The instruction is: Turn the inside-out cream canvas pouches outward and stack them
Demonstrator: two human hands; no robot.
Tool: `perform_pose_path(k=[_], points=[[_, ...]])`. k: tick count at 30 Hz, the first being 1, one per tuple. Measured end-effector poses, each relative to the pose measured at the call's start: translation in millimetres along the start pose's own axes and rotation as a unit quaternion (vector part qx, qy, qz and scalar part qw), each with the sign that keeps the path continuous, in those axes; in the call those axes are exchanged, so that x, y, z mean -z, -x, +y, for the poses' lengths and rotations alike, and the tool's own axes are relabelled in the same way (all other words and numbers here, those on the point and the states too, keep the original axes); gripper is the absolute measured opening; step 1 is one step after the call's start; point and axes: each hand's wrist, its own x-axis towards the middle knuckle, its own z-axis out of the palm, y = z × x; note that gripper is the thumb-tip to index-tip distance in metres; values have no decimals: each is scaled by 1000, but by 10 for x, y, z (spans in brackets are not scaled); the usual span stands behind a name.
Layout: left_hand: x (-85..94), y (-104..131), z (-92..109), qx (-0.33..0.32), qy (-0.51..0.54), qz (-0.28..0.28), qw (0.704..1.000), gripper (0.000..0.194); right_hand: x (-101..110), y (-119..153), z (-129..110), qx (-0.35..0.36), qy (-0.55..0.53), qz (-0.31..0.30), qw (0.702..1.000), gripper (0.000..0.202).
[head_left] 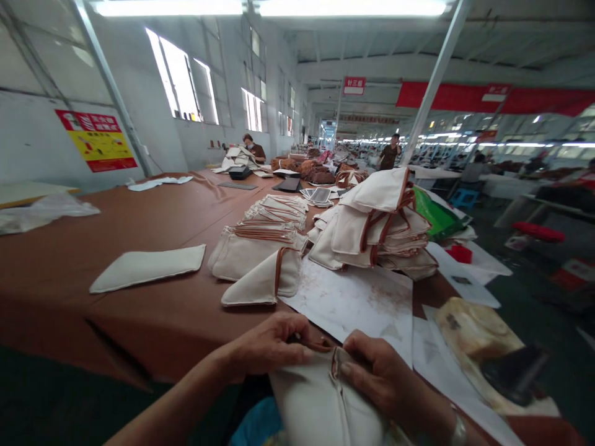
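At the table's near edge, a cream sewn fabric piece (311, 393) with a brown edge and a seam down it is held between both hands. My left hand (274, 344) pinches its upper left edge, thumb on top. Closed on the upper right edge beside the seam is my right hand (376, 371). The piece's lower part runs out of view. Just beyond lies a folded cream piece (253, 282) with a brown edge, against a row of stacked cream pieces (251, 254). A single flat cream piece (149, 267) rests to the left.
A tall pile of cream pieces (367, 217) stands on white paper (357, 297) at the right. Near my right arm are a yellowed machine part (478, 328) and a dark object (515, 375). A brown cover (153, 217) spreads over the table. Another person (253, 148) sits at the far end.
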Motion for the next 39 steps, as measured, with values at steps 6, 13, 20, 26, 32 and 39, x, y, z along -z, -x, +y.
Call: perform_pose_path(k=[6, 13, 20, 26, 32, 39], points=[[-446, -70, -50, -25, -31, -13, 999, 31, -46, 269, -62, 8, 82, 61, 995, 15], [-678, -88, 15, -39, -159, -6, 986, 29, 9, 484, -51, -51, -83, 21, 995, 28], [-760, -82, 140, -4, -142, -18, 990, 30, 57, 568, -12, -117, -281, -11, 952, 32], [-964, -85, 95, 118, 205, 23, 971, 21, -43, 569, 58, -113, -354, -32, 928, 35], [-903, -102, 51, 108, 127, 2, 986, 27, -32, 606, 63, -105, -343, -9, 934, 31], [-924, -145, 113, 126, 90, 12, 988, 25, 18, 548, -127, -79, -242, 36, 966, 40]])
